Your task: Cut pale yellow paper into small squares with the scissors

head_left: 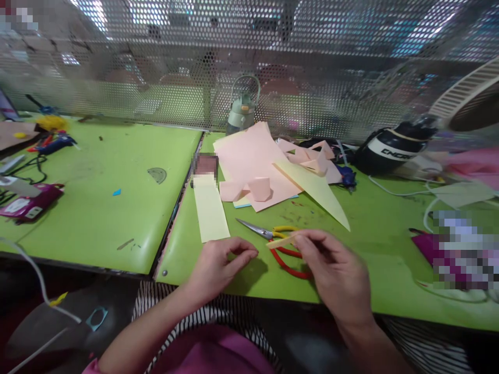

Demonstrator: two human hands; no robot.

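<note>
Head camera looked down on a green table (374,244) where both bare hands worked close to the near edge. The right hand (335,275) pinched a small paper strip (281,242) between thumb and fingertips, closed on its right end. The strip was narrow and short, pale yellow to tan, flat and straight, and it stuck out to the left from the fingers, tilted slightly. It hung just above the scissors (278,241), whose silver blades pointed left and whose yellow and red handles lay on the table under the strip. The left hand (220,265) rested on the table just left of the strip, fingers curled loosely with thumb and forefinger nearly meeting; whether it held anything could not be told.

Behind the left hand lay a longer pale yellow strip (210,208), flat and rectangular, running away from the person. Further back sat a heap of pink paper sheets (253,156) with small folded pink pieces on top, and a pale yellow triangular sheet (315,189) pointed toward the right. A green water bottle (241,111) stood against the perforated metal screen (156,62). A black helmet (390,148) lay at the right rear.
</note>
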